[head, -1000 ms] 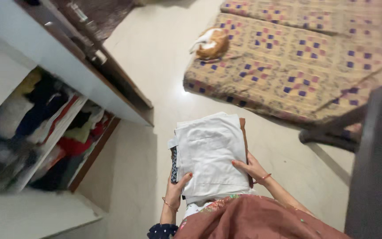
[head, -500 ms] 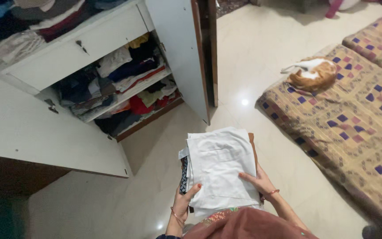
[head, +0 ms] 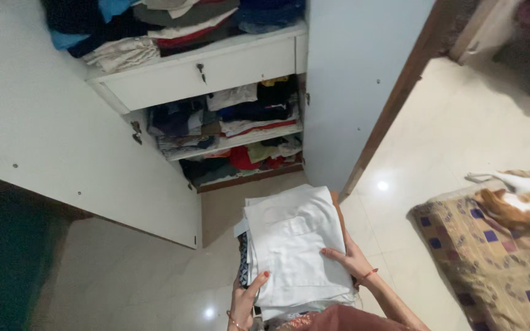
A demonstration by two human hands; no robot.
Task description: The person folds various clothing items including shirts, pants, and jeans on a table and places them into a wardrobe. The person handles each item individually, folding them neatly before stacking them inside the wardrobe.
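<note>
We grasp the folded clothes stack (head: 295, 251) with both hands: left hand (head: 245, 300) at 7 o'clock, right hand (head: 351, 260) at 4 o'clock. Open wardrobe (head: 216, 67) at 12 o'clock.

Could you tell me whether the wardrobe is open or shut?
Open: the wardrobe has both white doors swung wide, showing shelves of clothes.

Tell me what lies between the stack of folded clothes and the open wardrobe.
In the head view, only bare pale floor separates the stack of folded clothes from the open wardrobe.
</note>
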